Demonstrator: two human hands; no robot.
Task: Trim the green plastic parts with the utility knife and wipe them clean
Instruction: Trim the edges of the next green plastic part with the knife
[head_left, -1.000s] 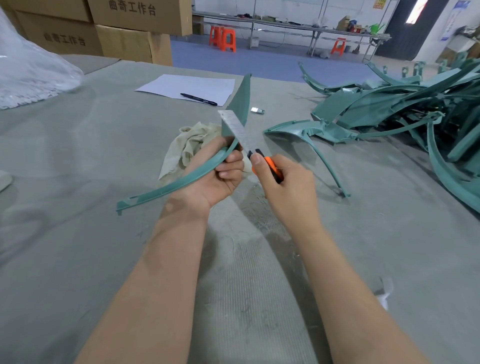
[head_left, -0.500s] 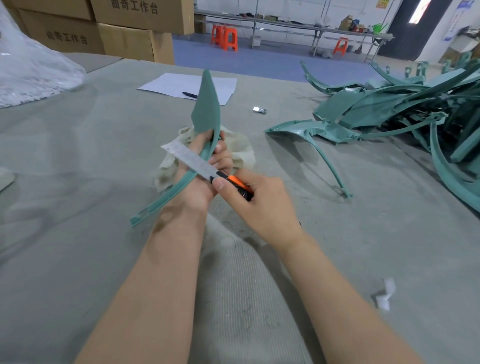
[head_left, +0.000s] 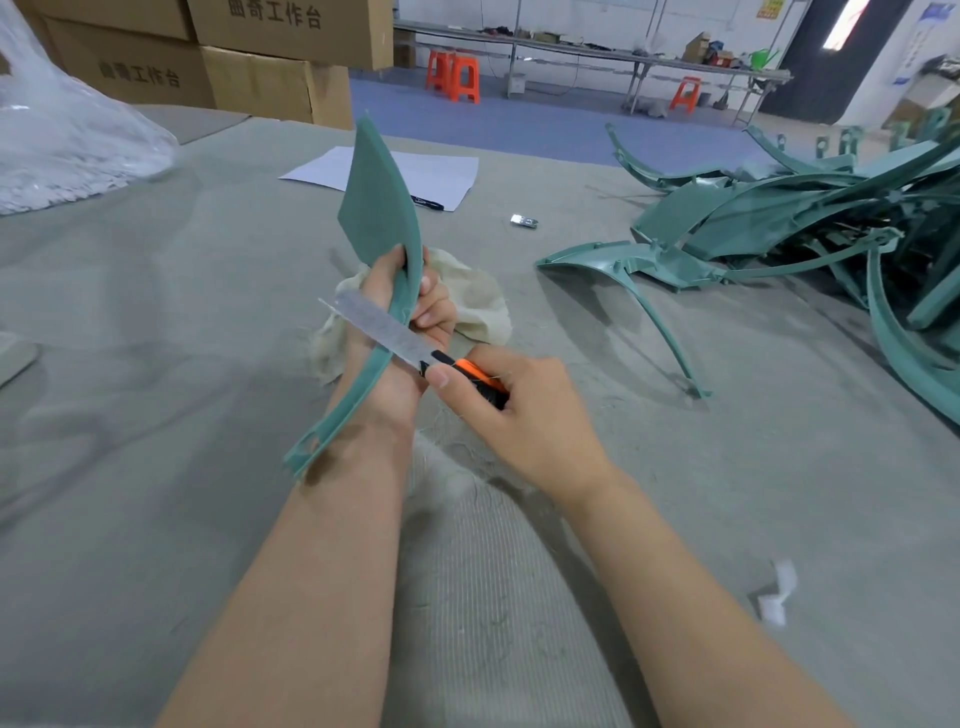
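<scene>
left hand (head_left: 410, 332) grips green plastic part (head_left: 382, 218) upright. right hand (head_left: 519, 415) holds utility knife (head_left: 415, 348), blade laid across the part at the left fingers. cloth (head_left: 483, 306) behind left hand.

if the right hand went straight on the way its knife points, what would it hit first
Likely the green part: the knife blade in the right hand crosses its thin strip, right beside the left hand. Depth is unclear.

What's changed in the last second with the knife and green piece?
The left hand tipped the green part more upright, wide end up. The right hand drew the utility knife nearer, blade now across the part's narrow stem. Both grips, cloth and pile unchanged.
</scene>
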